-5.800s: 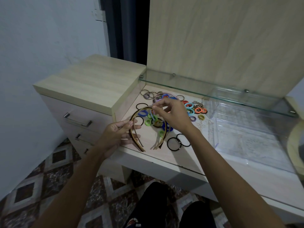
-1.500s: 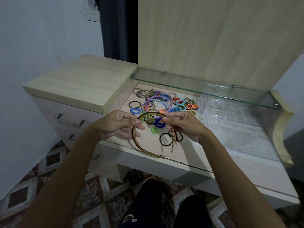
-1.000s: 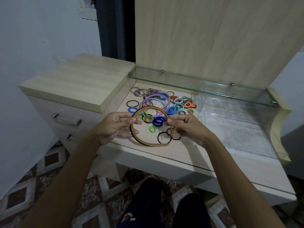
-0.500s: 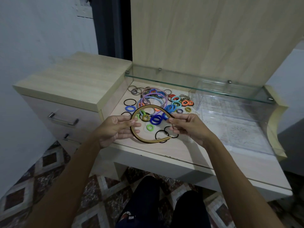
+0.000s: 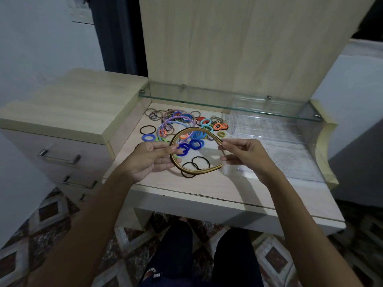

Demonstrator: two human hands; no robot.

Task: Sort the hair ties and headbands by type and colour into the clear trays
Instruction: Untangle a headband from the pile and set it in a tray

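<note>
A tan and brown striped headband (image 5: 199,171) hangs just above the desk, held at both sides. My left hand (image 5: 149,157) pinches its left curve and my right hand (image 5: 245,154) pinches its two ends at the right. Behind it lies a pile of hair ties (image 5: 194,129) in blue, orange, teal, green and black, with lilac and pink headbands (image 5: 176,119) on top. Black hair ties (image 5: 196,163) lie under the held headband. Clear trays (image 5: 269,129) stand on the desk to the right, partly under the glass shelf.
A glass shelf (image 5: 228,104) spans the back of the desk (image 5: 207,187) above the pile. A drawer cabinet (image 5: 68,112) rises at the left, a wooden panel (image 5: 238,44) stands behind. My knees (image 5: 199,255) are below the desk's front edge.
Both hands have lifted the striped headband off the desk and turned it, so its ends now point right in my right hand. The view has drifted slightly.
</note>
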